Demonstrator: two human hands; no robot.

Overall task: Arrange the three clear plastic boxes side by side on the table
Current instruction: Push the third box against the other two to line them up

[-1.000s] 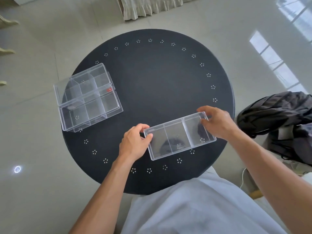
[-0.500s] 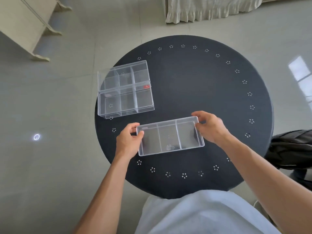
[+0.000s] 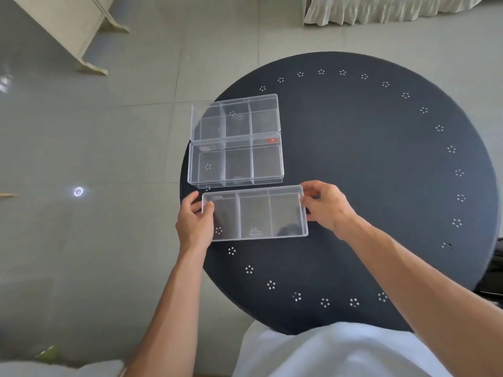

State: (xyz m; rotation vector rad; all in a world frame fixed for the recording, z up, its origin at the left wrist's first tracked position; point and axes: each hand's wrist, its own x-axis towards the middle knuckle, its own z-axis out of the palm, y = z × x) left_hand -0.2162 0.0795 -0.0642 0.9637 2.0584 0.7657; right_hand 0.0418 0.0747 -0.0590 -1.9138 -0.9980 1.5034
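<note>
We looked down on a round dark table [image 3: 367, 159] ringed with small white dot clusters. Our left hand [image 3: 194, 227] gripped the left end of a clear three-compartment box [image 3: 254, 213], and our right hand [image 3: 328, 209] gripped its right end. Just beyond it, two more clear divided boxes sat touching each other at the table's left edge: the middle box [image 3: 236, 162], bearing a small red label [image 3: 270, 140], and the far box [image 3: 236, 117]. White cloth [image 3: 340, 352] covered our lap below.
</note>
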